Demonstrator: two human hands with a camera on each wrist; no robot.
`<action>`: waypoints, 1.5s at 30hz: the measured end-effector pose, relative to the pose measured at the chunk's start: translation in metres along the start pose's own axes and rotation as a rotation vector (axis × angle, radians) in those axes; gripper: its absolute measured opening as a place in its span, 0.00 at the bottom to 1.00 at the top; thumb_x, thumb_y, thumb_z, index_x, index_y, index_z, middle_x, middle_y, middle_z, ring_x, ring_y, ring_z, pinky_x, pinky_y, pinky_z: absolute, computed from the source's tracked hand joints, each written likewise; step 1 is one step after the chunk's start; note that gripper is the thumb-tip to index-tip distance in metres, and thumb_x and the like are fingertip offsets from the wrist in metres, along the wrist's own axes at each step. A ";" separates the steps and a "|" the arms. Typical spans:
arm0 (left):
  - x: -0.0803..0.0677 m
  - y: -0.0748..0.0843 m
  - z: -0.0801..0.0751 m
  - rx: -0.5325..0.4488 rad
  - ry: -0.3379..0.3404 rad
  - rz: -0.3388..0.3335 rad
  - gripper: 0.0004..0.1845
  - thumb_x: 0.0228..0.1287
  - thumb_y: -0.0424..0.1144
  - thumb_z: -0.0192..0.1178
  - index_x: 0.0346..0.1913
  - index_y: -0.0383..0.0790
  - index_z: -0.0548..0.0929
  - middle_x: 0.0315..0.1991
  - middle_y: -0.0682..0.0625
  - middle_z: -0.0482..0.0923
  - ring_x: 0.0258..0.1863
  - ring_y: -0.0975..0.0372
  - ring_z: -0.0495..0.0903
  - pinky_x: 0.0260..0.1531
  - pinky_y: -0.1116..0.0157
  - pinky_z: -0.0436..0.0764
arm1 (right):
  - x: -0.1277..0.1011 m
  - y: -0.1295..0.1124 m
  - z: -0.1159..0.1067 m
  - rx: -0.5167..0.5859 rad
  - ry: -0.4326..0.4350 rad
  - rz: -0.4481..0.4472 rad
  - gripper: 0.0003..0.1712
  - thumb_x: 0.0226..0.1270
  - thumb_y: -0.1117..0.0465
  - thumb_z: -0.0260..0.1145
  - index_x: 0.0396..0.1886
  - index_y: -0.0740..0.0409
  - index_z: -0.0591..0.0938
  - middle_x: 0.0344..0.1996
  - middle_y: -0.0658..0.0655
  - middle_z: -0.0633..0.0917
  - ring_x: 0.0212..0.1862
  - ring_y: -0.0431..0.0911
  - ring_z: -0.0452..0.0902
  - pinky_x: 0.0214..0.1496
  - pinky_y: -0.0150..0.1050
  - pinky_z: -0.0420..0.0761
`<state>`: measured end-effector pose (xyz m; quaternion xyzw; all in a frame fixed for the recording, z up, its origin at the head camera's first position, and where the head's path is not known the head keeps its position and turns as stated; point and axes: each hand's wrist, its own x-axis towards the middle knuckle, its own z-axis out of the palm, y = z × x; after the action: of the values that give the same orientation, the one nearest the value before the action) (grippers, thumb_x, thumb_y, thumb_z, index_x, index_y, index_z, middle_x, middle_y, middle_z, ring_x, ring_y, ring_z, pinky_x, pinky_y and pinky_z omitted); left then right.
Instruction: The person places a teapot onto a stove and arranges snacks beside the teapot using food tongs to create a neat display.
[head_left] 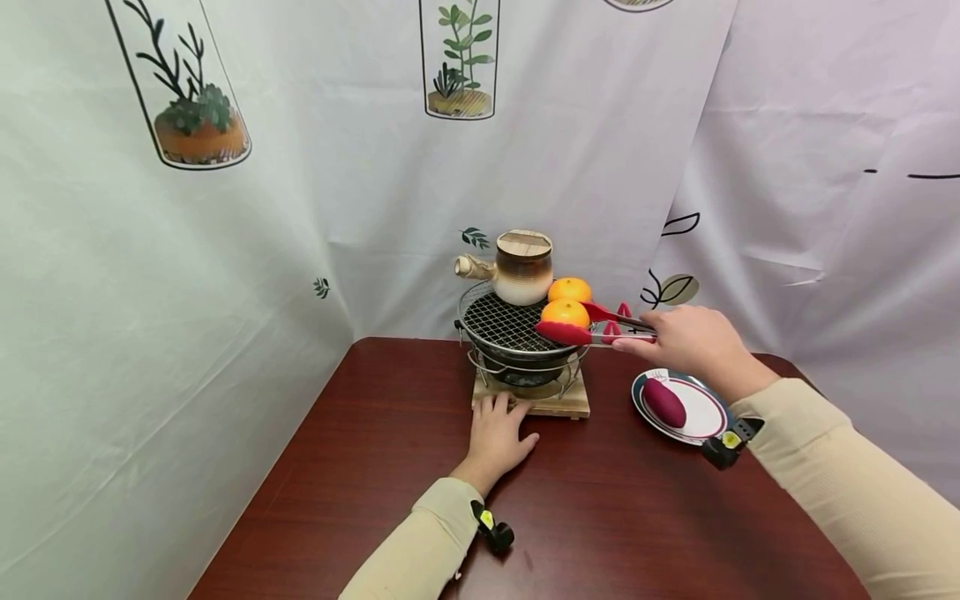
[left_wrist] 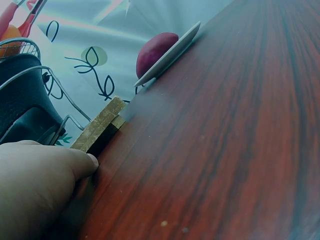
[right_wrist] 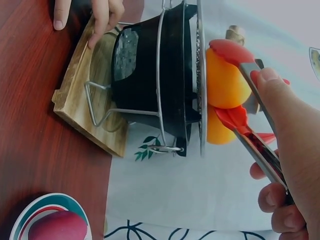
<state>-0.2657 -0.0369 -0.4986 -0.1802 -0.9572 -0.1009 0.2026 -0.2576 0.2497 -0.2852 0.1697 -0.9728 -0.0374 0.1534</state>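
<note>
My right hand (head_left: 693,346) grips metal tongs (right_wrist: 260,155) with red tips. Those tips lie on either side of the front orange (head_left: 565,314), which sits at the right of the round grill's wire mesh (head_left: 501,323). A second orange (head_left: 570,288) is just behind it. Farther back on the mesh stands a clay pot (head_left: 521,275) with a wooden lid and side handle. My left hand (head_left: 497,442) rests at the near edge of the wooden board (head_left: 558,406) under the grill, fingers spread and fingertips touching it.
Right of the grill, a plate (head_left: 705,408) with a dark rim holds a purple, sweet-potato-like thing (head_left: 664,402). The dark red wooden table (head_left: 585,517) ends against a white printed curtain (head_left: 390,183) at the back and left.
</note>
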 end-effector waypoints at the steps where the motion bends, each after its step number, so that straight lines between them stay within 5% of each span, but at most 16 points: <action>1: 0.000 0.000 0.000 -0.001 0.001 0.001 0.28 0.60 0.60 0.67 0.63 0.61 0.80 0.58 0.49 0.73 0.59 0.49 0.69 0.65 0.42 0.64 | 0.000 0.000 0.000 0.001 0.001 -0.003 0.33 0.63 0.27 0.61 0.36 0.53 0.82 0.16 0.48 0.77 0.27 0.50 0.78 0.25 0.51 0.77; 8: 0.000 0.001 0.000 -0.004 -0.001 0.003 0.28 0.60 0.59 0.68 0.63 0.60 0.81 0.58 0.48 0.73 0.59 0.49 0.68 0.65 0.42 0.65 | 0.001 -0.001 0.002 0.000 0.025 -0.023 0.33 0.62 0.27 0.62 0.32 0.53 0.79 0.15 0.48 0.75 0.26 0.51 0.78 0.24 0.52 0.76; 26: 0.000 0.000 0.003 -0.014 0.014 -0.004 0.28 0.59 0.59 0.69 0.63 0.61 0.81 0.57 0.49 0.73 0.58 0.49 0.69 0.65 0.41 0.64 | -0.001 -0.002 -0.007 -0.021 0.017 0.004 0.49 0.60 0.19 0.55 0.55 0.58 0.82 0.27 0.57 0.86 0.32 0.55 0.82 0.29 0.55 0.80; 45: 0.000 0.000 0.001 -0.004 0.020 -0.001 0.27 0.60 0.59 0.68 0.62 0.60 0.81 0.57 0.48 0.73 0.58 0.49 0.69 0.64 0.42 0.65 | -0.004 0.000 -0.008 -0.038 0.066 0.013 0.45 0.62 0.25 0.60 0.59 0.58 0.82 0.24 0.58 0.84 0.28 0.55 0.81 0.23 0.52 0.79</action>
<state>-0.2662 -0.0361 -0.4994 -0.1793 -0.9550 -0.1048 0.2117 -0.2517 0.2508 -0.2785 0.1615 -0.9674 -0.0492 0.1888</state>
